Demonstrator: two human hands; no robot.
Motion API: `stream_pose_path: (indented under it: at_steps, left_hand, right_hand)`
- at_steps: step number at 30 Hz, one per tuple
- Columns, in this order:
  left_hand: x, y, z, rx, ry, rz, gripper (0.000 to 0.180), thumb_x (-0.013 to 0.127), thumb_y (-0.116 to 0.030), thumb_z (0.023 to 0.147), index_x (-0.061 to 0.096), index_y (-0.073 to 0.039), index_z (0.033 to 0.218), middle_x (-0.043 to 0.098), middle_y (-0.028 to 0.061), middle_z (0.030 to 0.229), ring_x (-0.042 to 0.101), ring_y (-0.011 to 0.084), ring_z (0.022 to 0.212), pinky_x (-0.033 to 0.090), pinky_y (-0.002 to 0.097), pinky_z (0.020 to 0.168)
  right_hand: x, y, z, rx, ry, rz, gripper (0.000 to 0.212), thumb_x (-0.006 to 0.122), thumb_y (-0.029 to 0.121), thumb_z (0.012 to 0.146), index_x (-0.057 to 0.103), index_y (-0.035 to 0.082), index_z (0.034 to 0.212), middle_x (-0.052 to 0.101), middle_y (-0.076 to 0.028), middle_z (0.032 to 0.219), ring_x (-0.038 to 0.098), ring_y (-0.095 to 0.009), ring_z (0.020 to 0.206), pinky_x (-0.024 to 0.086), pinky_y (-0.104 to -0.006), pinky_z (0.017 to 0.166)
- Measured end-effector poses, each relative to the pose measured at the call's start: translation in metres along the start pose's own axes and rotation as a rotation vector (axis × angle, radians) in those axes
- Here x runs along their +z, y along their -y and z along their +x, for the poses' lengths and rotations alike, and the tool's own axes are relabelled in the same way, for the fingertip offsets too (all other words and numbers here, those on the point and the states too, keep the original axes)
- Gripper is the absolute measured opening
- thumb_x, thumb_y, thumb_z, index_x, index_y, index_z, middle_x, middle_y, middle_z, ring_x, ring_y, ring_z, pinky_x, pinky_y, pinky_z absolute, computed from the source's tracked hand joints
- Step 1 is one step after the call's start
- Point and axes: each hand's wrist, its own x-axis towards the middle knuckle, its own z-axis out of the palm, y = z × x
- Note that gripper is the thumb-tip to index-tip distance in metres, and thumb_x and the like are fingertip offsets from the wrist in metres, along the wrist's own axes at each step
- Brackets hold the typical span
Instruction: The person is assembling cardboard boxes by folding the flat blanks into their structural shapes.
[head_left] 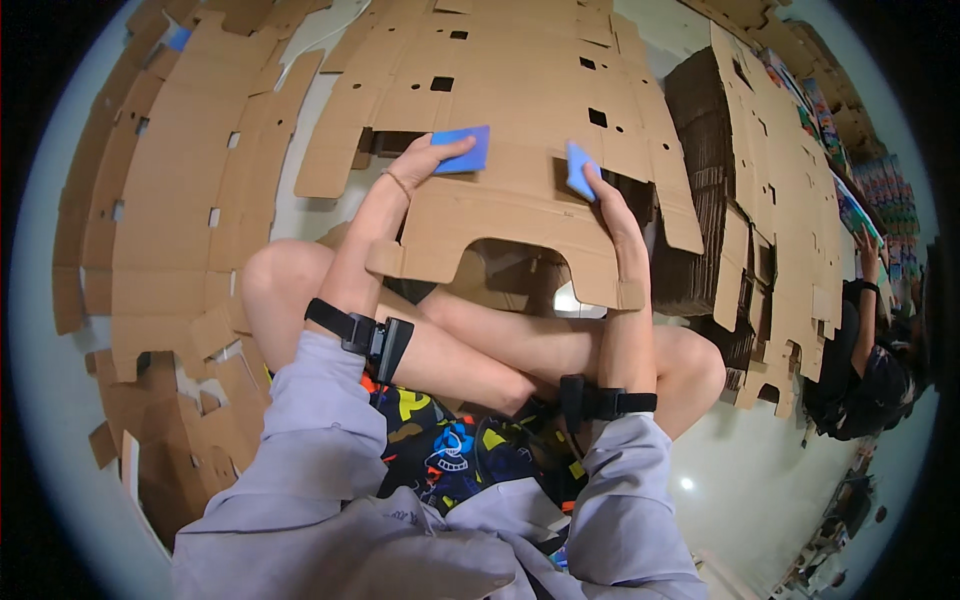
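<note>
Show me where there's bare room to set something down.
Floor between the right sleeve and the co-worker; cardboard between the left hand and right hand. Crowded: left, with flat sheets; right, with the stack.

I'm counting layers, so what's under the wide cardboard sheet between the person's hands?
Under the wide cardboard sheet, the arched notch at its near edge shows a shadowed brown surface and a bright pale patch. Most else is covered, so the layers cannot be counted.
</note>
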Motion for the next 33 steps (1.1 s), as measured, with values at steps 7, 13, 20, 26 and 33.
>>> stream_pose_path:
  at_steps: [7, 13, 20, 26, 33]
  left_hand:
    - [-0.006, -0.006, -0.003, 0.053, -0.095, 0.364, 0.054, 0.076, -0.021, 0.07, 0.053, 0.003, 0.112, 0.061, 0.0106, 0.104, 0.06, 0.016, 0.09, 0.047, 0.0275, 0.081]
    - [-0.001, -0.011, -0.002, 0.18, 0.077, -0.126, 0.044, 0.063, -0.024, 0.08, 0.052, 0.002, 0.114, 0.061, 0.01, 0.106, 0.059, 0.0165, 0.092, 0.048, 0.0281, 0.079]
    - [-0.014, -0.03, -0.016, 0.76, -0.229, 0.273, 0.047, 0.059, -0.001, 0.074, 0.048, -0.002, 0.12, 0.057, 0.0056, 0.106, 0.054, 0.0137, 0.1, 0.045, 0.0288, 0.079]
    - [0.019, -0.043, -0.03, 1.207, -0.479, 0.947, 0.054, 0.068, -0.012, 0.072, 0.051, -0.008, 0.123, 0.059, 0.0144, 0.111, 0.05, 0.024, 0.111, 0.038, 0.0329, 0.095]
    - [0.014, -0.022, -0.011, 0.765, -0.131, 0.595, 0.03, 0.067, -0.007, 0.075, 0.062, 0.001, 0.104, 0.065, 0.0045, 0.096, 0.057, 0.0079, 0.083, 0.047, 0.0234, 0.077]
  right_hand:
    - [0.01, 0.002, -0.006, 0.024, -0.058, -0.146, 0.053, 0.066, 0.033, 0.08, 0.055, -0.007, 0.112, 0.061, -0.013, 0.103, 0.056, -0.017, 0.094, 0.041, -0.0277, 0.086]
    - [-0.006, 0.015, -0.004, -0.239, -0.08, -0.082, 0.044, 0.063, 0.03, 0.082, 0.058, -0.007, 0.104, 0.062, -0.008, 0.099, 0.056, -0.012, 0.089, 0.041, -0.0242, 0.082]
    - [-0.004, 0.04, -0.019, -0.181, 0.207, 0.448, 0.033, 0.053, 0.028, 0.088, 0.058, 0.001, 0.106, 0.063, -0.007, 0.094, 0.062, -0.013, 0.08, 0.051, -0.0247, 0.072]
    - [0.013, 0.045, -0.043, -0.201, 0.253, 0.535, 0.032, 0.054, 0.023, 0.088, 0.056, 0.001, 0.111, 0.062, -0.007, 0.099, 0.061, -0.015, 0.088, 0.051, -0.0256, 0.077]
    - [-0.013, 0.02, -0.017, -0.387, -0.343, 0.16, 0.034, 0.055, 0.003, 0.081, 0.051, -0.002, 0.114, 0.061, -0.008, 0.095, 0.059, -0.015, 0.081, 0.049, -0.0281, 0.07]
